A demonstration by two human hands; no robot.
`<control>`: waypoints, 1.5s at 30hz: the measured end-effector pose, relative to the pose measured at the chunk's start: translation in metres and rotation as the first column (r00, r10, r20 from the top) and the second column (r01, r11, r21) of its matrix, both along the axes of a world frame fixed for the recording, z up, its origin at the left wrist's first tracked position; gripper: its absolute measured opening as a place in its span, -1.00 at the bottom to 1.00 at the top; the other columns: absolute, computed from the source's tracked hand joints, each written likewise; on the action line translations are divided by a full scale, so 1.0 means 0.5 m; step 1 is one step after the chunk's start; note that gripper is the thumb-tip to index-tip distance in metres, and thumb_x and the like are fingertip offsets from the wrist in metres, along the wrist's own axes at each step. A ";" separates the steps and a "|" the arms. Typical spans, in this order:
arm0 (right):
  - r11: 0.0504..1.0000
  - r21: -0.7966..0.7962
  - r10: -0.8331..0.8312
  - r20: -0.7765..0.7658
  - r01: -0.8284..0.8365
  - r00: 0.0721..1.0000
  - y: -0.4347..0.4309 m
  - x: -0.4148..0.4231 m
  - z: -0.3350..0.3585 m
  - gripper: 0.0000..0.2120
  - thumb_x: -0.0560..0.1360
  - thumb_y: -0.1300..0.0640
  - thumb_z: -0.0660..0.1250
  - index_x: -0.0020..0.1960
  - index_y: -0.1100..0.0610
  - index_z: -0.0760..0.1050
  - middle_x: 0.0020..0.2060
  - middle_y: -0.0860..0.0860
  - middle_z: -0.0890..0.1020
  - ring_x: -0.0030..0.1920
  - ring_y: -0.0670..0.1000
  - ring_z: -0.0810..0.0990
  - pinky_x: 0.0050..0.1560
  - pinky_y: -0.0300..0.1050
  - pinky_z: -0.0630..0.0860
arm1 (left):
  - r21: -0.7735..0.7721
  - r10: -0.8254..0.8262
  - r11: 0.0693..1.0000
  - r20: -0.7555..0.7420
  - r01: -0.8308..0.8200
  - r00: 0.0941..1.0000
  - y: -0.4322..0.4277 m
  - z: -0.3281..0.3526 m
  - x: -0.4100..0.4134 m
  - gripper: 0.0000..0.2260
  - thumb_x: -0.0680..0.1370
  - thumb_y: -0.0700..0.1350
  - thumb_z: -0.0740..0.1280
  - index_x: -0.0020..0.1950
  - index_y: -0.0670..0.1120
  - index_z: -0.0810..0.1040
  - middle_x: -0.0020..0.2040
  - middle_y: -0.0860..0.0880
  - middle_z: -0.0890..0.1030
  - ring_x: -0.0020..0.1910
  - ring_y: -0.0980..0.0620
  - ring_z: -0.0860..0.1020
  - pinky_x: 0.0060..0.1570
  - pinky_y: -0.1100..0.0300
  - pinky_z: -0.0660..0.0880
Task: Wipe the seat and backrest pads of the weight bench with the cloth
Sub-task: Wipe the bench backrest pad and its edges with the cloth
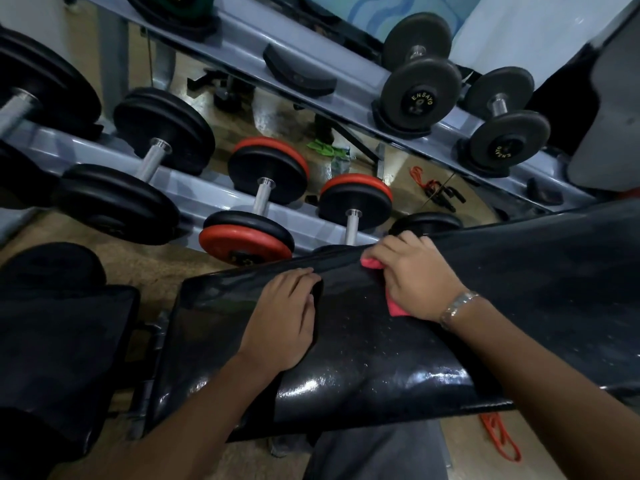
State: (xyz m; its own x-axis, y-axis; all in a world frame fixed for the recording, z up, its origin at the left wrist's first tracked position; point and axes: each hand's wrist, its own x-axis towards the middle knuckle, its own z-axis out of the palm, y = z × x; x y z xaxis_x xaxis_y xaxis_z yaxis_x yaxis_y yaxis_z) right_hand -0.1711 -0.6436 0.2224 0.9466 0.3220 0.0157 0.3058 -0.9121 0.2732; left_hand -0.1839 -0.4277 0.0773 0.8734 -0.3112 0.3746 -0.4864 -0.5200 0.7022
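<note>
Right hand (412,275) pressing crumpled red cloth (394,308) against the far edge of glossy black backrest pad (363,358), fingers curling round it, left hand (284,317) resting flat on the pad, fingers straight and together, black seat pad (62,341) lying left.

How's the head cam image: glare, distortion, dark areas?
Head view: heavy wide-angle bending, dumbbell rack rails bow; glare patches along the backrest pad near edge; seat pad at left almost black, detail lost; left hand, right hand and cloth reasonably sharp.
</note>
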 end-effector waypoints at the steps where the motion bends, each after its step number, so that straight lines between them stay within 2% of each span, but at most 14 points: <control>1: 0.999 -0.009 -0.036 0.014 0.036 0.999 -0.007 0.000 0.006 -0.55 0.42 0.08 0.01 0.15 -0.04 0.58 0.02 -0.07 0.61 -0.01 0.10 0.48 -0.05 0.05 0.39 | 0.000 0.003 1.000 0.000 -0.003 1.000 0.000 0.000 0.001 -0.66 0.64 -0.13 0.14 0.39 -0.06 0.49 0.37 -0.01 0.51 0.41 0.01 0.42 0.45 0.00 0.32; 5: 0.977 -0.078 -0.185 0.132 0.196 0.974 0.017 -0.010 -0.004 -0.53 0.41 0.08 0.02 0.16 0.03 0.59 0.02 0.03 0.62 -0.02 0.17 0.47 -0.05 0.05 0.35 | -0.006 0.005 1.000 -0.001 -0.005 1.000 0.000 0.000 -0.002 -0.67 0.63 -0.14 0.15 0.38 -0.08 0.49 0.36 -0.02 0.52 0.39 0.00 0.43 0.44 0.00 0.33; 10: 0.998 -0.058 -0.018 0.063 0.021 0.998 0.020 -0.096 -0.017 -0.55 0.43 0.09 0.09 0.25 0.01 0.54 0.10 -0.01 0.57 -0.03 0.14 0.48 -0.08 0.06 0.40 | -0.002 0.000 1.000 0.011 0.000 1.000 0.000 -0.001 0.000 -0.67 0.62 -0.16 0.17 0.37 -0.09 0.49 0.36 -0.04 0.53 0.38 -0.02 0.44 0.43 0.00 0.34; 14: 0.978 -0.056 -0.191 0.152 0.201 0.970 0.033 -0.104 -0.015 -0.57 0.43 0.09 0.10 0.23 0.03 0.54 0.08 0.04 0.57 -0.04 0.17 0.47 -0.07 0.07 0.37 | -0.008 -0.003 1.000 0.020 0.003 1.000 0.002 0.001 -0.001 -0.67 0.61 -0.18 0.18 0.37 -0.11 0.50 0.37 -0.07 0.53 0.38 -0.05 0.44 0.43 -0.01 0.34; 16: 0.990 -0.048 -0.123 0.141 0.131 0.982 0.054 -0.140 -0.030 -0.58 0.42 0.10 0.16 0.25 0.04 0.53 0.10 0.04 0.57 -0.04 0.17 0.47 -0.08 0.07 0.38 | -0.011 -0.008 1.000 0.020 0.008 1.000 0.002 0.002 -0.003 -0.66 0.61 -0.18 0.18 0.37 -0.11 0.50 0.36 -0.07 0.53 0.38 -0.05 0.44 0.42 -0.02 0.35; 18: 0.999 -0.031 0.029 0.099 -0.026 0.995 0.056 -0.185 -0.037 -0.61 0.44 0.13 0.22 0.25 0.02 0.54 0.14 0.01 0.57 -0.03 0.15 0.50 -0.08 0.07 0.41 | -0.016 -0.008 1.000 0.020 0.009 1.000 0.002 0.002 -0.003 -0.67 0.61 -0.18 0.18 0.36 -0.11 0.50 0.36 -0.06 0.53 0.38 -0.05 0.44 0.42 -0.01 0.35; 20: 0.998 -0.024 0.067 0.106 -0.065 0.992 0.038 -0.197 -0.026 -0.63 0.46 0.16 0.23 0.24 0.01 0.55 0.14 -0.01 0.58 -0.03 0.13 0.51 -0.08 0.06 0.40 | -0.016 -0.007 1.000 0.023 0.008 1.000 0.003 0.003 -0.003 -0.67 0.62 -0.18 0.18 0.37 -0.10 0.50 0.36 -0.06 0.53 0.39 -0.04 0.43 0.43 0.00 0.34; 24: 0.988 0.017 -0.152 0.200 0.152 0.968 0.042 -0.187 -0.026 -0.64 0.45 0.15 0.19 0.20 0.02 0.57 0.11 0.00 0.59 -0.06 0.14 0.48 -0.09 0.06 0.37 | -0.011 -0.003 1.000 0.012 0.004 1.000 0.003 0.002 -0.003 -0.67 0.62 -0.17 0.17 0.38 -0.09 0.50 0.36 -0.04 0.52 0.40 -0.02 0.42 0.45 0.04 0.32; 26: 0.997 0.003 -0.075 0.163 0.075 0.984 0.057 -0.215 -0.040 -0.61 0.42 0.13 0.21 0.22 0.01 0.55 0.14 -0.01 0.59 -0.03 0.13 0.49 -0.09 0.05 0.38 | -0.011 -0.005 1.000 0.003 0.005 1.000 0.003 0.003 -0.005 -0.66 0.63 -0.16 0.17 0.38 -0.10 0.49 0.37 -0.04 0.52 0.41 -0.02 0.41 0.45 0.03 0.31; 29: 0.992 0.006 0.126 -0.001 -0.126 0.992 0.047 -0.261 -0.036 -0.52 0.33 0.13 0.30 0.24 -0.06 0.53 0.21 -0.12 0.56 0.05 0.07 0.51 -0.06 0.01 0.40 | -0.005 -0.009 1.000 0.013 0.009 1.000 0.003 0.005 -0.005 -0.66 0.64 -0.16 0.15 0.39 -0.10 0.49 0.38 -0.05 0.52 0.41 -0.02 0.41 0.46 0.04 0.31; 34: 0.996 0.051 -0.073 0.082 0.068 0.994 0.052 -0.246 -0.028 -0.57 0.33 0.12 0.28 0.19 -0.06 0.56 0.15 -0.11 0.59 0.01 0.10 0.53 -0.09 0.00 0.35 | -0.002 -0.010 1.000 0.012 0.010 1.000 0.004 0.003 -0.001 -0.66 0.64 -0.15 0.15 0.39 -0.11 0.49 0.37 -0.05 0.52 0.41 -0.03 0.41 0.46 0.04 0.31; 39: 0.978 -0.016 0.206 -0.090 -0.209 0.974 0.051 -0.296 -0.045 -0.50 0.33 0.05 0.27 0.28 -0.08 0.50 0.24 -0.13 0.55 0.07 0.05 0.49 -0.01 -0.02 0.34 | -0.006 -0.001 1.000 0.009 0.001 1.000 0.001 0.006 -0.005 -0.67 0.63 -0.18 0.18 0.37 -0.13 0.51 0.37 -0.07 0.53 0.40 -0.05 0.43 0.45 0.05 0.32; 43: 1.000 0.016 -0.017 -0.005 0.017 1.000 0.055 -0.265 -0.033 -0.47 0.27 0.08 0.27 0.26 -0.04 0.51 0.20 -0.06 0.56 0.04 0.12 0.51 -0.07 0.00 0.37 | -0.005 0.000 1.000 0.019 0.000 1.000 0.003 0.005 -0.004 -0.67 0.63 -0.18 0.17 0.37 -0.13 0.51 0.37 -0.07 0.53 0.40 -0.05 0.43 0.45 0.02 0.33; 45: 0.999 0.050 0.008 0.011 -0.009 1.000 0.078 -0.277 -0.058 -0.46 0.28 0.09 0.30 0.27 0.00 0.51 0.21 -0.04 0.56 0.03 0.12 0.51 -0.08 0.01 0.37 | -0.007 0.000 1.000 0.012 0.000 1.000 0.002 0.006 -0.004 -0.67 0.62 -0.18 0.18 0.37 -0.13 0.51 0.37 -0.07 0.53 0.39 -0.05 0.43 0.44 0.03 0.33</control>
State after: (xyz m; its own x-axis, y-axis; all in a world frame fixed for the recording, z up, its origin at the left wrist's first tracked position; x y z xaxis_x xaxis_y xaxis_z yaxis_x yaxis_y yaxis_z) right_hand -0.3098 -0.6046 0.1935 0.9436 0.3285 0.0419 0.3108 -0.9222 0.2301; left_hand -0.1861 -0.4266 0.0801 0.8691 -0.3080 0.3871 -0.4944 -0.5150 0.7002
